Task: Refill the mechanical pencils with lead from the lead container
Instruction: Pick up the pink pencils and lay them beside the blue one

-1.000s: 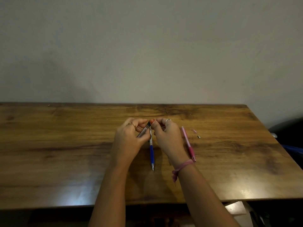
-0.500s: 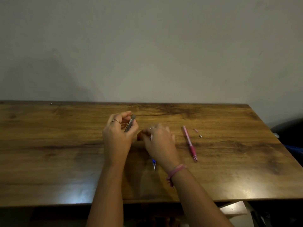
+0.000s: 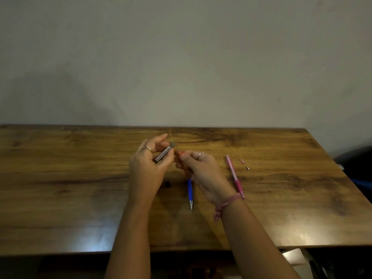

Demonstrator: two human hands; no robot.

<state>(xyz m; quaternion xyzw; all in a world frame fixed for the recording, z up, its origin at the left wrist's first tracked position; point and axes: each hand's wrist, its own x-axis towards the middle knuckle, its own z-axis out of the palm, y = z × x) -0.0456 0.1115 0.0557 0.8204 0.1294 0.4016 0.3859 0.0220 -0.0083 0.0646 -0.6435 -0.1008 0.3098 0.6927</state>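
Your left hand (image 3: 148,168) is gripping the slim grey rectangular lead container (image 3: 164,155) w/ thumb and fingers, tilted, above the wooden table (image 3: 60,188) mid-area. Your right hand (image 3: 203,172) is curling round the blue plastic mechanical pencil (image 3: 190,193), tip pointing at the near edge. The pink mechanical pencil (image 3: 234,176) is lying just right, toward the right edge.

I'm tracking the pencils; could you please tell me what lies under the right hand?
The blue pencil lies under the right hand; only its grip and tip show, its upper end is covered.
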